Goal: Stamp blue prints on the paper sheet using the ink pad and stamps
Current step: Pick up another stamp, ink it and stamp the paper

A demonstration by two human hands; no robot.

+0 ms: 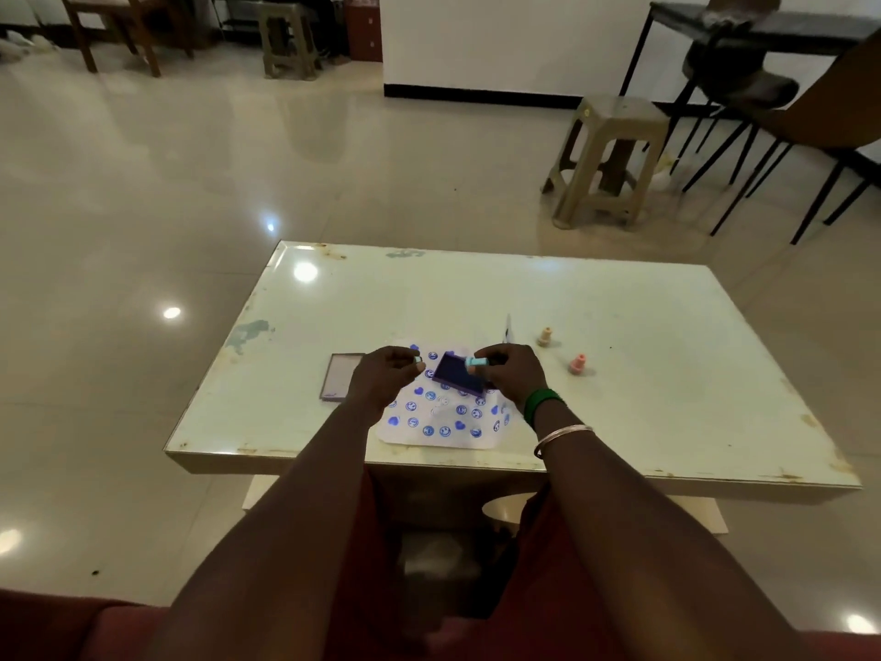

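Note:
A white paper sheet (438, 429) covered with several blue smiley and heart prints lies near the table's front edge. On it sits the open ink pad (457, 376), dark blue inside. My right hand (512, 372) pinches a light-blue stamp (476, 361) lying sideways over the pad. My left hand (386, 374) pinches a small light-blue piece (418, 360), maybe the stamp's cap, just left of the pad. An orange stamp (545, 336) and a pink stamp (577, 363) stand upright on the table to the right.
The ink pad's lid (339, 376) lies flat left of the sheet. The worn white table (619, 355) extends far and right. A plastic stool (610, 159) and dark chairs stand on the tiled floor beyond.

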